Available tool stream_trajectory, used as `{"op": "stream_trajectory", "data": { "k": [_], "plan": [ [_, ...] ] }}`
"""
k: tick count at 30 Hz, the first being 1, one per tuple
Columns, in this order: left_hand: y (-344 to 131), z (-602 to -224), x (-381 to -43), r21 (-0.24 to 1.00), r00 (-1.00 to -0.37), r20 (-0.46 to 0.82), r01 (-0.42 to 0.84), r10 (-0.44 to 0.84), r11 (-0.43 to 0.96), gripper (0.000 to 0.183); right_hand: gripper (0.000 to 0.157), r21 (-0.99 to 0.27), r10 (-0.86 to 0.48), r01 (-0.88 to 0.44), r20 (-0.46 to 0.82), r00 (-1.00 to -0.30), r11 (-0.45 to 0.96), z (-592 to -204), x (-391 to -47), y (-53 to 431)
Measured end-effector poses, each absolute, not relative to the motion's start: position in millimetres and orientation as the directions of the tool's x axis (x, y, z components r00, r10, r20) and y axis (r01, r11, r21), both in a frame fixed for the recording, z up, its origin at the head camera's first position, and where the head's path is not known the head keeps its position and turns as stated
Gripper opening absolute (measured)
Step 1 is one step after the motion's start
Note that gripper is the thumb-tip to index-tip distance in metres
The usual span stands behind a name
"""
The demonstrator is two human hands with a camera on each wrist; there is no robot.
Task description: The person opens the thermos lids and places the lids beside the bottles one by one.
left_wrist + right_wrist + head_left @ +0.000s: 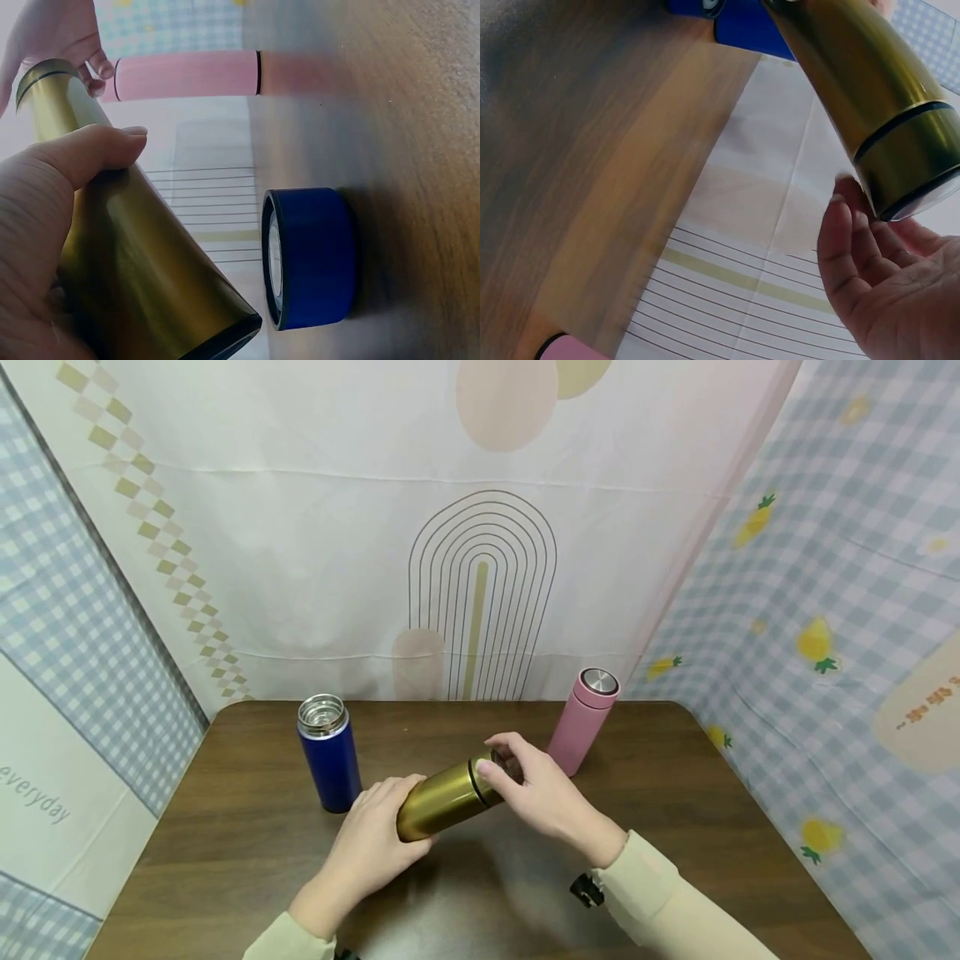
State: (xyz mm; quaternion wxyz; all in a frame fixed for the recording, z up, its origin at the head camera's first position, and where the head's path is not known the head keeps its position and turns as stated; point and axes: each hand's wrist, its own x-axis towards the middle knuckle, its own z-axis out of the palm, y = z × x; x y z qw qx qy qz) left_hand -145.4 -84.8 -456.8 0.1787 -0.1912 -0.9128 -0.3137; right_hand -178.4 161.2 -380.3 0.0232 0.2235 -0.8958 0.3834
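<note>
My left hand (375,835) grips a gold vacuum flask (442,802) round its lower body, thumb along its side. The flask is held tilted above the table, its capped end up and to the right. Around its gold cap (911,161), my right hand (543,793) has its fingers and thumb spread. In the right wrist view those fingers are loosely bent, fingertips right at the cap's edge, with the palm away from its top. A lidless blue flask (330,764) with a steel mouth stands left of the hands. Its blue lid (315,259) lies upside down on the table.
A closed pink flask (581,722) stands upright behind my right hand. The dark wooden table (225,827) ends at a patterned cloth backdrop (337,568), with blue checked cloths (825,568) along the sides.
</note>
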Motion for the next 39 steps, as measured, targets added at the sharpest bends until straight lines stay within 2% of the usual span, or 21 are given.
{"op": "stream_trajectory", "data": {
  "k": [6,11,21,24,29,32,35,39],
  "plan": [
    [-85.0,-459.3,-143.7,0.494,-0.865,0.439,0.457,0.242,0.740,0.072,0.038,-0.683,-0.389,-0.396,0.175,-0.904,0.614,-381.2,-178.5,161.5],
    [-86.1,-460.5,-143.1,0.486,-0.856,0.458,0.466,0.239,0.740,0.071,0.042,-0.704,-0.430,-0.424,0.184,-0.884,0.570,-383.2,-178.1,163.3],
    [-91.1,-459.1,-143.2,0.502,-0.862,0.446,0.464,0.242,0.730,0.074,0.044,-0.680,-0.570,-0.574,0.273,-0.775,0.456,-386.3,-178.4,166.5],
    [-92.5,-457.5,-144.1,0.499,-0.863,0.445,0.461,0.239,0.734,0.074,0.047,-0.690,-0.545,-0.555,0.271,-0.794,0.465,-384.3,-178.3,164.8],
    [-93.0,-456.1,-144.5,0.477,-0.855,0.470,0.454,0.218,0.753,0.076,0.048,-0.720,-0.394,-0.394,0.180,-0.901,0.571,-378.6,-176.7,157.8],
    [-92.9,-456.4,-144.2,0.459,-0.844,0.491,0.459,0.214,0.761,0.077,0.049,-0.707,-0.335,-0.313,0.114,-0.935,0.634,-377.5,-176.2,156.0],
    [-94.1,-457.3,-144.1,0.449,-0.838,0.498,0.468,0.222,0.761,0.077,0.047,-0.713,-0.355,-0.303,0.081,-0.931,0.633,-378.1,-176.6,157.7],
    [-97.6,-458.6,-145.3,0.452,-0.841,0.490,0.468,0.227,0.759,0.077,0.048,-0.760,-0.483,-0.370,0.084,-0.872,0.535,-378.1,-178.3,163.0]
  ]
}}
